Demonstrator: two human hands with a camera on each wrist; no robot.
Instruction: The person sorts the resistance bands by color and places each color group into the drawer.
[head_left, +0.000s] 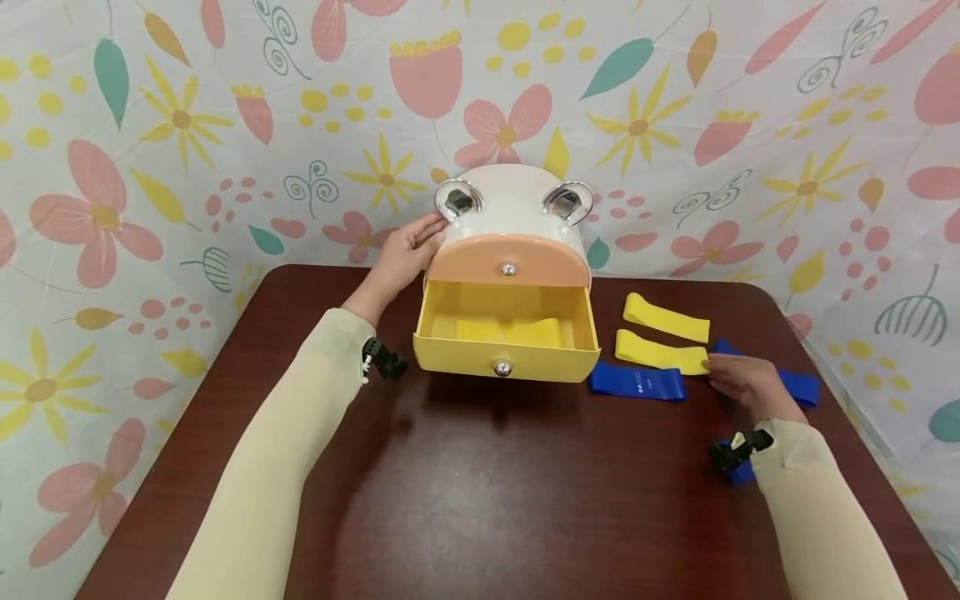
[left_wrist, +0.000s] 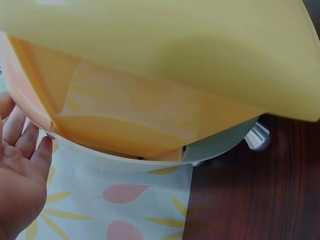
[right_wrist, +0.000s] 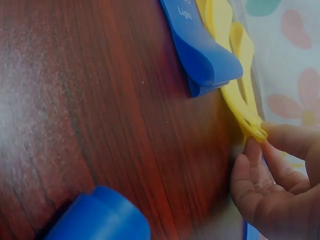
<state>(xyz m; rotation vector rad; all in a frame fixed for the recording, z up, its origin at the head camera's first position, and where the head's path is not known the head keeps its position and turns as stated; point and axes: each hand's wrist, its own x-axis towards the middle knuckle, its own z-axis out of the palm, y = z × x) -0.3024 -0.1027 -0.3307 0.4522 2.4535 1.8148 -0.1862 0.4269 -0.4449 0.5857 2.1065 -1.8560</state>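
Observation:
A small white cabinet [head_left: 504,200] with silver-rimmed ears stands at the back of the table, its yellow drawer [head_left: 504,358] pulled out. Inside the drawer lies a yellow resistance band [head_left: 517,332]. My left hand [head_left: 408,260] rests against the cabinet's left side; in the left wrist view its fingertips touch the rim. With thumb and fingers, my right hand [head_left: 750,383] pinches the right end of a yellow resistance band [right_wrist: 232,100] on the table. Beside it lie another yellow band [head_left: 666,319] and a blue band [head_left: 637,382] marked "Light".
Another blue band [head_left: 798,386] lies partly behind my right hand. A further blue band [right_wrist: 100,217] is near my right wrist. The dark wooden table [head_left: 465,492] meets a flower-printed cloth [head_left: 300,125] at its back edge. A peach upper drawer [head_left: 506,260] sits above the yellow one.

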